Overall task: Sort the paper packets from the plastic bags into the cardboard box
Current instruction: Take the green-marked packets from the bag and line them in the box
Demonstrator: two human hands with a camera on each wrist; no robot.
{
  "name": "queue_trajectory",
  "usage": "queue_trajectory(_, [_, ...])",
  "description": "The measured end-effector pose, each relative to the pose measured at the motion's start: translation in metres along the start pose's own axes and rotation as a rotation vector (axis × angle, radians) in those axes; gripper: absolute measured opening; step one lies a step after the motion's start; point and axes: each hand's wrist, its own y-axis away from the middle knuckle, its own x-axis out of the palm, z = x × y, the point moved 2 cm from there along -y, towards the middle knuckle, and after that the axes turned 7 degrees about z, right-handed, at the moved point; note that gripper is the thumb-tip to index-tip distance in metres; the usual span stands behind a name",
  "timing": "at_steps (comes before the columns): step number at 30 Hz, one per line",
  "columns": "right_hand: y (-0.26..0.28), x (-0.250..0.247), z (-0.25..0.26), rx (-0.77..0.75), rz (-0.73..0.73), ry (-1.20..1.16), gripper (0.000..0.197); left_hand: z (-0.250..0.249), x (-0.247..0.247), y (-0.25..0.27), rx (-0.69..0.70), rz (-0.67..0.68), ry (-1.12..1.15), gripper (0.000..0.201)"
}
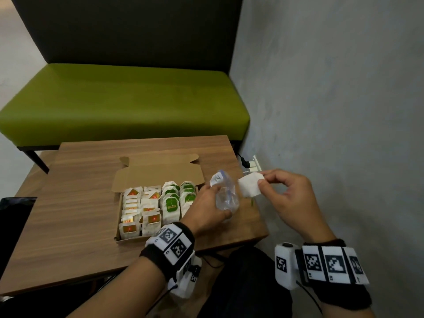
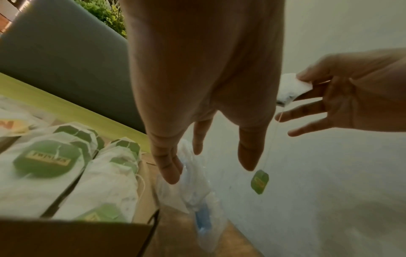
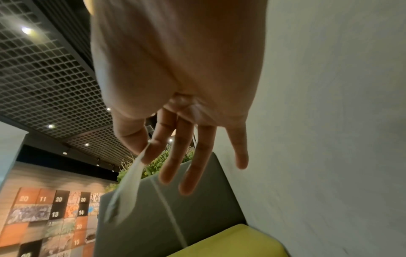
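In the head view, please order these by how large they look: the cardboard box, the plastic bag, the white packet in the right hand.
1. cardboard box, clearly largest.
2. plastic bag.
3. white packet, though nearly alike to the crumpled bag, so this order is unsure.

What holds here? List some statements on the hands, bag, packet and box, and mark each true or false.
1. The right hand pinches a packet. True.
2. The left hand is empty. False: it grips a bag.
3. The box lies open with packets in rows. True.
4. A red tag hangs by a string from the held packet. False: the tag is green.
5. The box sits on the bench. False: it sits on the table.
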Motion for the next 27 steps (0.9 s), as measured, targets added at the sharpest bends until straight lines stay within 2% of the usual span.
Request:
queue_trajectory(4, [-0.002,0.008,-0.014,0.063,0.236,0.075,0.011,0.009,0.002,0.006,0.007,0.02,-0.053,0.049])
queue_trajectory(6, [-0.004,0.013,-0.018,0.055,0.34,0.197,0.013,0.007,-0.002,0.012,0.017,-0.072,-0.113,0.039])
queue_trajectory(8, [-0.005,0.017,-0.02,0.014,0.406,0.301,0.013,0.003,-0.01,0.021,0.05,-0.19,-0.167,0.039])
queue_trajectory(9, [-0.005,0.018,-0.02,-0.01,0.429,0.306,0.012,0.0,-0.014,0.025,0.087,-0.218,-0.137,0.04])
queue_trajectory(11, [-0.005,0.02,-0.017,-0.047,0.473,0.272,0.011,-0.005,-0.02,0.035,0.179,-0.17,0.06,0.043])
queue_trajectory(13, [-0.004,0.022,-0.013,-0.068,0.505,0.243,0.015,-0.01,-0.022,0.043,0.255,-0.07,0.209,0.043])
queue_trajectory(15, [-0.002,0.025,-0.009,-0.071,0.512,0.209,0.017,-0.01,-0.022,0.046,0.291,-0.034,0.213,0.036])
queue_trajectory(18, [0.001,0.031,-0.004,-0.063,0.476,0.158,0.014,-0.008,-0.023,0.046,0.298,-0.084,0.195,0.009])
queue_trajectory(20, [0.005,0.033,-0.005,-0.023,0.437,0.076,0.01,-0.008,-0.024,0.05,0.28,-0.118,0.319,0.002])
queue_trajectory(24, [0.02,0.045,-0.017,0.119,0.514,-0.03,0.057,-0.01,-0.029,0.06,0.248,-0.115,0.663,0.003])
queue_trajectory(27, [0.031,0.06,-0.026,0.129,0.546,-0.007,0.057,-0.01,-0.032,0.066,0.244,-0.112,0.777,0.005])
